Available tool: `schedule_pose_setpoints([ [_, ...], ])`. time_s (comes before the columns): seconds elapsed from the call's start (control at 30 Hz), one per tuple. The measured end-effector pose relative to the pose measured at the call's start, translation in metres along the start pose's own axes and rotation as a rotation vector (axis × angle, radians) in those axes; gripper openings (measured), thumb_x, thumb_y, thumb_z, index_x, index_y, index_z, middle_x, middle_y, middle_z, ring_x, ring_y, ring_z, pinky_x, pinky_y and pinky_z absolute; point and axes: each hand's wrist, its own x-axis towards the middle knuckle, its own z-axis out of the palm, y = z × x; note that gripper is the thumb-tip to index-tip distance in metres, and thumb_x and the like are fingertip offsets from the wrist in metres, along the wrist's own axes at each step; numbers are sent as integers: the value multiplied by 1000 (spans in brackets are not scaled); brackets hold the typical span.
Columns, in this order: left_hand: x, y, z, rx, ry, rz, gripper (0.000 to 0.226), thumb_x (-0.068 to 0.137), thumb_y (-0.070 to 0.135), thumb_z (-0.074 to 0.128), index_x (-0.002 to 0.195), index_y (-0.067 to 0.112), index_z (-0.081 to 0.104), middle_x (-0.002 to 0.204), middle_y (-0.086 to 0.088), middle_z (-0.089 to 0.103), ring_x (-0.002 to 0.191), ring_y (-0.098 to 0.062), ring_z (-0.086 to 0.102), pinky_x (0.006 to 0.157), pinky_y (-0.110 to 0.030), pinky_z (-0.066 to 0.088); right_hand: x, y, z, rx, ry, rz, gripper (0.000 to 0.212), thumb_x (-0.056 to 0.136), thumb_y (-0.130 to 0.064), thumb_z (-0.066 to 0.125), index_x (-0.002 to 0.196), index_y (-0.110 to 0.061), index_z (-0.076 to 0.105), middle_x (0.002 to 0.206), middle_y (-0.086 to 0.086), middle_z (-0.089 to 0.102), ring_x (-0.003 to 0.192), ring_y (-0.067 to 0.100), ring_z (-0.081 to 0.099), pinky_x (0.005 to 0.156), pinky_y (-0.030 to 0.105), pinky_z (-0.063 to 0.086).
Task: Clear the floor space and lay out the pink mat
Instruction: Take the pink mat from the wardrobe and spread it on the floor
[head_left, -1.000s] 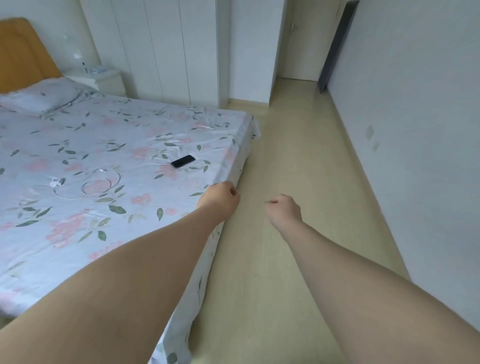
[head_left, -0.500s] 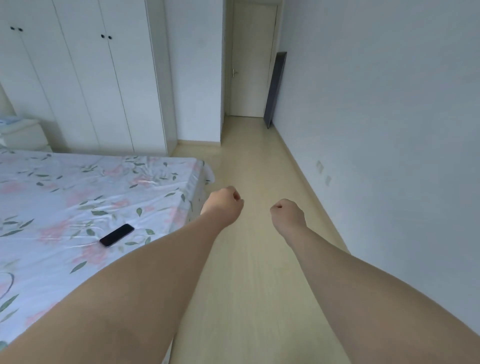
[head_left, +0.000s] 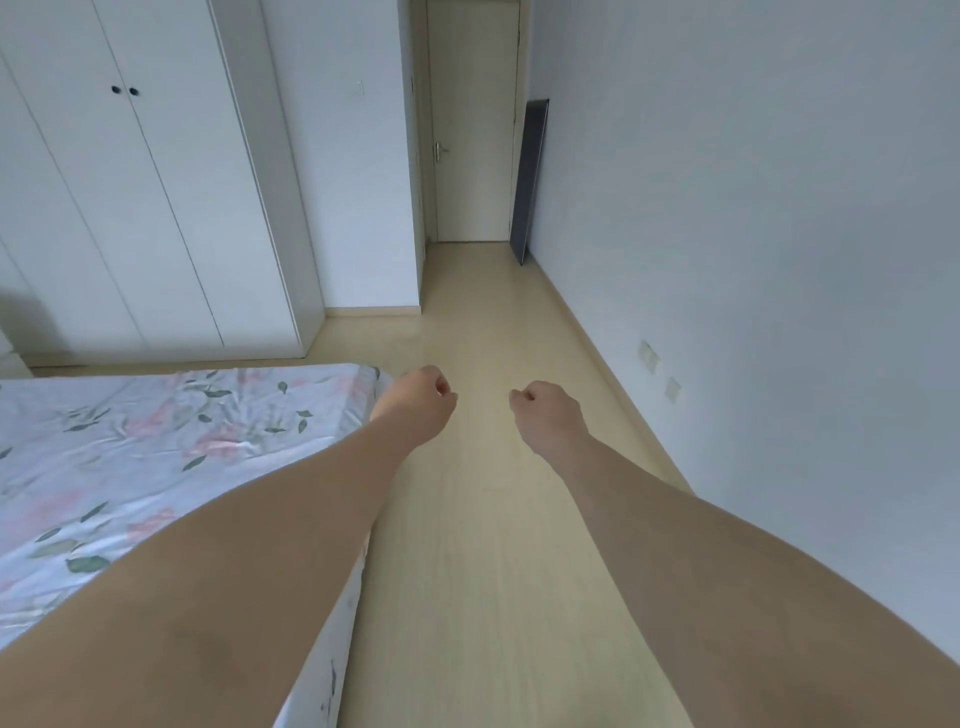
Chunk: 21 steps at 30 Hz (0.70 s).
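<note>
No pink mat is in view. Both my arms reach forward over a strip of pale wooden floor (head_left: 483, 545) between the bed and the right wall. My left hand (head_left: 418, 402) hovers by the bed's foot corner, fingers curled into a fist with nothing in it. My right hand (head_left: 550, 418) is a short way to its right, also a fist holding nothing. The two hands do not touch each other or anything else.
A bed with a floral sheet (head_left: 171, 452) fills the left. White wardrobe doors (head_left: 140, 208) stand behind it. A closed door (head_left: 472, 130) ends the corridor, with a dark flat panel (head_left: 530, 182) leaning on the right wall (head_left: 779, 260). Two wall sockets (head_left: 660, 371) sit low.
The view has tilted up and turned right, away from the bed; the phone on the sheet has left the frame. Both fists stay held out in front, empty.
</note>
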Motion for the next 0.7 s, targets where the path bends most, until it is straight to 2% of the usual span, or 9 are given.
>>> schedule_pose_setpoints([
  [0.1,89,21,-1,-32,54,2,24,94,23,48,110,11,60,112,-9,65,91,-25,59,78,-31,49,95,-19,-8,21,19,-21,25,95,-26,39,76,-13,49,88,8,57,76,27,52,69,29,41],
  [0.2,171,35,-3,-81,70,-21,23,94,24,49,110,11,60,108,-9,65,99,-27,63,81,-33,51,184,-45,-8,22,6,-46,20,95,-27,40,85,-13,51,93,8,58,81,27,54,72,29,42],
  [0.27,223,31,-7,-110,93,-50,20,93,24,49,106,13,59,102,-7,64,93,-27,63,77,-33,50,237,-62,-1,20,-9,-68,19,95,-26,41,86,-13,51,94,9,59,81,27,53,71,29,41],
  [0.37,297,10,-15,-122,117,-103,11,92,24,49,97,17,56,93,-3,61,81,-24,59,68,-28,45,309,-83,23,35,-51,-89,18,93,-23,42,83,-13,52,88,7,60,74,26,53,67,28,42],
  [0.57,475,-50,-38,-151,162,-150,12,93,24,49,97,16,57,95,-2,59,94,-26,67,66,-27,46,478,-140,98,82,-81,-109,12,88,-17,46,81,-17,56,89,6,63,75,24,55,68,30,45],
  [0.7,590,-76,-65,-128,185,-142,9,92,25,48,92,18,54,91,-1,60,95,-25,68,66,-29,48,579,-192,143,191,-93,-106,14,88,-15,44,79,-17,55,89,6,62,75,24,55,67,30,44],
])
